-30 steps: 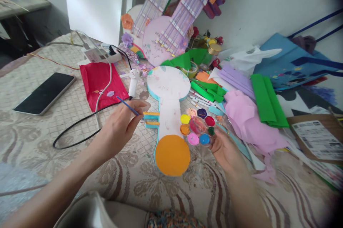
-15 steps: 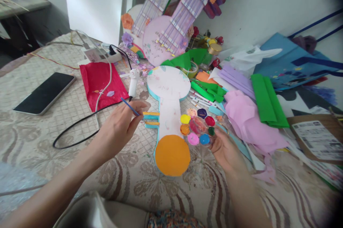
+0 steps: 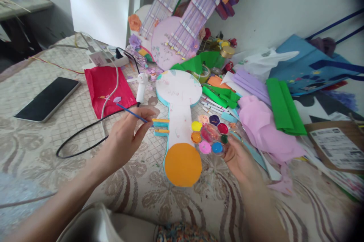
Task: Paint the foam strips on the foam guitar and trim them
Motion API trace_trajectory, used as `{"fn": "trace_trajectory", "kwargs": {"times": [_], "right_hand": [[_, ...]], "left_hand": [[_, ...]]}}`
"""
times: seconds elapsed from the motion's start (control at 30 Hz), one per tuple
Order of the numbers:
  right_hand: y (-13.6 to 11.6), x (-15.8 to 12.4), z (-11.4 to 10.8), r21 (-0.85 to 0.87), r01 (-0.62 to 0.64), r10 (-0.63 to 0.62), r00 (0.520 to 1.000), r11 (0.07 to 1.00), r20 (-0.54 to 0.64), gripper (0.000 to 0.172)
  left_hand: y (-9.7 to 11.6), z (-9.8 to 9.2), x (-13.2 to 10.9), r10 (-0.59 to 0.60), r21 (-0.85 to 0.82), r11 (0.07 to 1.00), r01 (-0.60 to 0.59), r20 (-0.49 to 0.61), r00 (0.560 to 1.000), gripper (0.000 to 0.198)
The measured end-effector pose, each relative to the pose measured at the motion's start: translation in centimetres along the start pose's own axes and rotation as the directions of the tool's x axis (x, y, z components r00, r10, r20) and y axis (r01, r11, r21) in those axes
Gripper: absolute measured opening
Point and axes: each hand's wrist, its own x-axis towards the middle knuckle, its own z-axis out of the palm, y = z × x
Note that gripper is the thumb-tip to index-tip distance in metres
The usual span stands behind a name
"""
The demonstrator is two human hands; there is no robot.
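Observation:
Pinched in the fingers of my left hand (image 3: 127, 132) is a thin blue paintbrush (image 3: 127, 110), its tip close to the orange-topped pegs (image 3: 161, 120) on the left side of a guitar-shaped cutout (image 3: 180, 120). The cutout lies flat, with a white body, blue edges and an orange disc (image 3: 183, 165) at its near end. On the right, my right hand (image 3: 237, 154) grips the rim of a clear flower-shaped paint palette (image 3: 210, 133) over the cutout's right edge. Its wells hold several colours, including yellow, orange, pink, blue and red.
Left are a phone (image 3: 47, 98), red crepe paper (image 3: 109, 88), a white glue gun (image 3: 141, 87) and looping cables. Decorated guitar shapes (image 3: 170, 41) lean at the back. Green paper (image 3: 286, 107), pink paper (image 3: 264, 126) and a blue bag (image 3: 307, 67) crowd the right.
In my left hand the paintbrush has tilted flatter, its rear end reaching further left. The palette, my right hand and the cutout look unmoved.

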Motion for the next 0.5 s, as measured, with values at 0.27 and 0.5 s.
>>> {"fn": "trace_trajectory", "kwargs": {"times": [0.27, 0.5], "right_hand": [[0.0, -0.1, -0.1, -0.009, 0.003, -0.003, 1.0, 1.0, 0.002, 0.016], [0.1, 0.0, -0.1, -0.001, -0.015, 0.015, 1.0, 1.0, -0.002, 0.019]], "left_hand": [[-1.0, 2.0, -1.2, -0.268, -0.233, 0.941, 0.244, -0.075, 0.961, 0.006], [-1.5, 2.8, -2.3, -0.348, -0.391, 0.872, 0.296, -0.068, 0.935, 0.008]]}}
